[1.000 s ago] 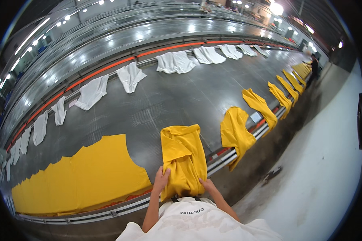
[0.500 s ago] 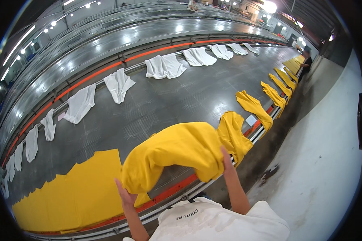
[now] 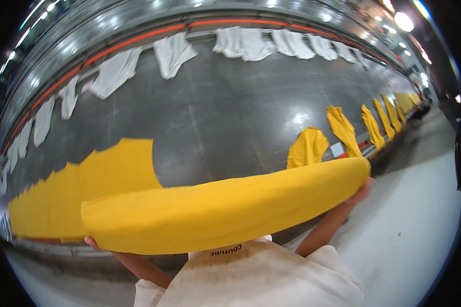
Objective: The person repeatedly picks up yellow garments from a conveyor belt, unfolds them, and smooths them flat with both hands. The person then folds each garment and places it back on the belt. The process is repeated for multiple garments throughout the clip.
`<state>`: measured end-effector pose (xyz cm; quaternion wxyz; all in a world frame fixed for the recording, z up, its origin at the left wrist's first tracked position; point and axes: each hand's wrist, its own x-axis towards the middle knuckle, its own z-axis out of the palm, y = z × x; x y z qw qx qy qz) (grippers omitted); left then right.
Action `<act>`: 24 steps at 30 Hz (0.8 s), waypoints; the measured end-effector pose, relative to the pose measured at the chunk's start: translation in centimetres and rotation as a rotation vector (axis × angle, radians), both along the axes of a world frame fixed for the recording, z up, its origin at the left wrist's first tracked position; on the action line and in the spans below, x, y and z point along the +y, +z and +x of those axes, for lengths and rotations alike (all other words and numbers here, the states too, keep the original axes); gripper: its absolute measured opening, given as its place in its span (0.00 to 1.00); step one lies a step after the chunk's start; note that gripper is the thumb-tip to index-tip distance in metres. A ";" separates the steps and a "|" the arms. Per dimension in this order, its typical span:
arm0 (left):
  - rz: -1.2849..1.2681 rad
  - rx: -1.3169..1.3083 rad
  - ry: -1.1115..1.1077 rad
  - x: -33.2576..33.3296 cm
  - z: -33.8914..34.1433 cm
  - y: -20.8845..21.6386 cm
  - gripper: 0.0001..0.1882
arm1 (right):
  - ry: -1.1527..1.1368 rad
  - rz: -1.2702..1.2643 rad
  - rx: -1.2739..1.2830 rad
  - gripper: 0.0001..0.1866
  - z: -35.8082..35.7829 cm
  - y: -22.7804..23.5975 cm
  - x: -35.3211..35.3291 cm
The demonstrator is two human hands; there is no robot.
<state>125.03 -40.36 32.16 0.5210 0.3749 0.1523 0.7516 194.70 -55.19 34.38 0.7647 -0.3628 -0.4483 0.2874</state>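
Observation:
A wide yellow fabric panel (image 3: pixel 220 210) is stretched between my two hands in front of my chest, its body curving over toward me. At its left end my left hand (image 3: pixel 92 242) grips the lower corner, with most fingers hidden by the cloth. My right hand (image 3: pixel 362 192) is closed on the right end, partly behind the fabric. To the left, overlapping yellow panels (image 3: pixel 115 166) lie flat on the long dark table (image 3: pixel 220 117). Just beyond the held panel, a crumpled yellow piece (image 3: pixel 307 146) rests at the table's near edge.
More yellow pieces (image 3: pixel 342 128) hang along the near edge toward the right. White cloth pieces (image 3: pixel 243 43) line the far edge beside an orange strip (image 3: pixel 235 22). A small pale card (image 3: pixel 337 149) sits among the yellow pieces. Floor (image 3: pixel 389 215) runs along the right.
The yellow panel went from a drooping arch to stretched out and pulled nearer my chest. My hands moved farther apart, the right one outward and up. The view has shifted.

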 end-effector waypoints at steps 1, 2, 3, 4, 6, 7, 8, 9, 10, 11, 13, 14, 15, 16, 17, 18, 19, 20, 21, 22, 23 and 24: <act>0.007 0.054 0.114 -1.0 -0.5 1.6 0.33 | 0.342 0.117 0.129 0.44 -0.6 2.2 0.9; 0.022 0.117 0.219 -2.0 -0.8 3.3 0.33 | 0.327 0.149 0.132 0.44 -0.3 2.2 1.1; 0.020 0.140 0.308 -2.8 -1.1 2.5 0.32 | 0.318 0.156 0.114 0.44 0.9 3.2 -0.2; 0.031 0.188 0.395 -3.2 -1.2 3.4 0.32 | 0.314 0.179 0.122 0.44 2.2 3.6 -1.1; 0.048 0.301 0.580 -4.3 -1.7 4.4 0.31 | 0.168 0.141 0.161 0.41 3.2 4.0 -1.5; 0.049 0.379 0.688 -5.0 -2.2 4.5 0.30 | 0.003 0.086 0.158 0.39 3.0 4.4 -1.3; 0.060 0.471 0.793 -5.1 -2.3 5.0 0.29 | -0.170 0.036 0.151 0.37 2.8 5.3 -1.3; 0.066 0.573 0.885 -5.2 -2.5 5.3 0.29 | -0.345 -0.016 0.141 0.35 2.4 6.1 -1.2; 0.060 0.613 0.923 -5.0 -2.5 6.3 0.28 | -0.523 -0.061 0.135 0.33 2.0 7.0 -0.9; 0.067 0.633 0.936 -4.9 -2.5 7.3 0.28 | -0.635 -0.086 0.121 0.31 1.4 7.6 -0.3; -0.111 0.305 0.734 -5.4 -3.8 7.1 0.26 | -0.800 -0.112 0.077 0.28 -0.5 8.8 2.1; -0.146 0.300 0.745 -4.7 -3.7 7.4 0.25 | -0.846 -0.114 0.061 0.27 -1.8 9.4 4.2; -0.180 0.301 0.761 -4.0 -3.8 8.0 0.24 | -0.784 -0.271 0.193 0.30 -2.5 10.2 6.2; -0.241 0.453 0.640 -2.5 -4.8 8.0 0.24 | -0.752 -0.302 0.186 0.28 -3.1 10.6 8.1; -0.300 0.602 0.512 -0.5 -5.5 8.2 0.23 | -0.680 -0.312 0.135 0.27 -3.3 10.6 10.1; -0.358 0.519 0.521 2.2 -3.2 7.4 0.23 | -0.595 -0.306 0.038 0.27 -2.9 10.5 12.3; -0.408 0.555 0.472 4.9 -1.4 7.4 0.22 | -0.519 -0.303 -0.048 0.28 -2.1 10.5 14.2; -0.387 0.693 0.400 6.8 -0.9 8.3 0.22 | -0.352 -0.313 0.062 0.27 -4.2 9.5 17.3; -0.349 0.782 0.297 9.3 -1.3 7.8 0.22 | -0.297 -0.383 -0.019 0.27 -4.3 8.4 20.1; -0.379 0.801 0.237 11.3 -0.4 7.6 0.23 | -0.251 -0.449 -0.111 0.27 -4.1 7.0 22.6; -0.407 0.810 0.175 13.2 -0.3 7.3 0.23 | -0.262 -0.421 -0.123 0.26 -5.1 6.0 25.1; -0.431 0.812 0.110 15.0 -0.2 7.1 0.24 | -0.277 -0.390 -0.140 0.25 -6.0 5.5 27.0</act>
